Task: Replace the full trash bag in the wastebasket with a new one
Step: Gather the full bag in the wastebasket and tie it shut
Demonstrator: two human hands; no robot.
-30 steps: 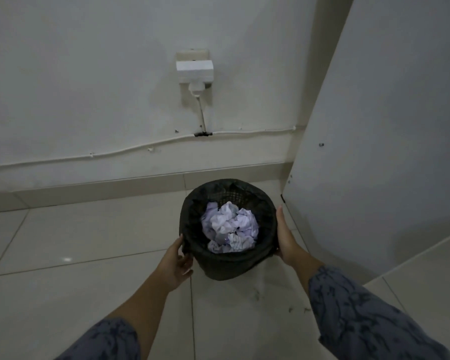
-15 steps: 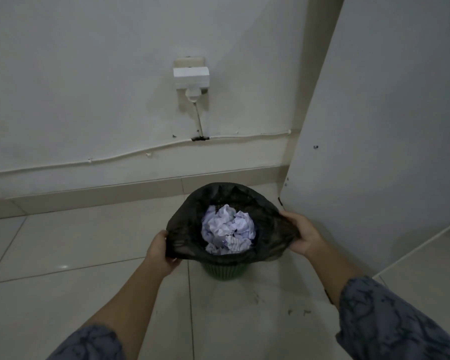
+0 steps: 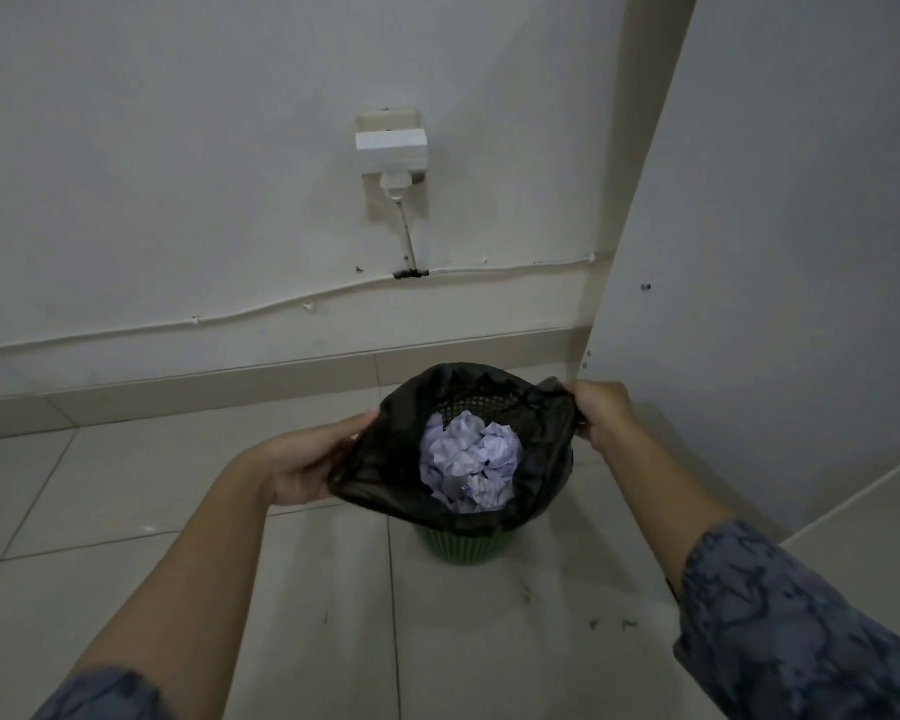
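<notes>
Two hands, each grip closed on the bag (image 3: 385, 459) rim — left hand (image 3: 307, 459), right hand (image 3: 601, 413). Between them it sits in the wastebasket (image 3: 461, 545) — I'd lift evenly, straight up.

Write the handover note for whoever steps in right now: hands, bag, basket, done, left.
Left hand: gripping the black trash bag at its left rim.
Right hand: gripping the bag's right rim.
Bag sits in the green wastebasket on the floor, full of crumpled paper.
Done: rim peeled off the basket.
Left: lift bag out, fit a new one; none in view.
</notes>
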